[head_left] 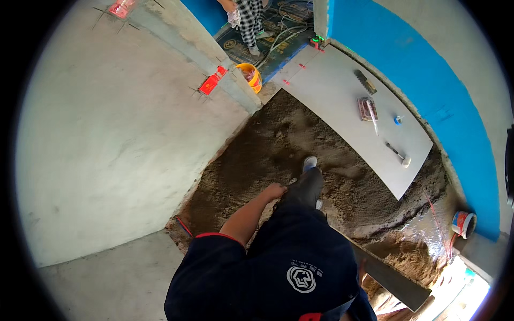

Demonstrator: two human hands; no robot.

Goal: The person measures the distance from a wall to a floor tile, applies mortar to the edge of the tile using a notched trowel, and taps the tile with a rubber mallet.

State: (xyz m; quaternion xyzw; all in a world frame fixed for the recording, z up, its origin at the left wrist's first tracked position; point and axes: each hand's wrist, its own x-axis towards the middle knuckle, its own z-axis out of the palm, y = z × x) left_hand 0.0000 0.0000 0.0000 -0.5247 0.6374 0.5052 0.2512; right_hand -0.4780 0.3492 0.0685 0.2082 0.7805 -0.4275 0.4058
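Observation:
My left hand (276, 190) rests by my dark trouser leg (302, 195) with curled fingers; what they hold, if anything, is hidden. At my right side, my right hand (362, 266) is partly behind my body, its fingers on the edge of a long dark grey board (388, 273). I stand in damp, uneven sandy mortar (257, 134). A large pale tile (342, 128) lies ahead to the right, carrying a notched trowel (365, 82), a small plastic container (368, 109), a blue roll (398, 120) and a white-headed mallet (405, 159).
Plastered wall (107, 150) rises on the left, a blue-painted wall (412, 80) on the right. A yellow bucket (255, 81) and green-lit device (316, 43) sit by the doorway, where another person (249, 29) stands among hoses. A white bucket (463, 223) is at right.

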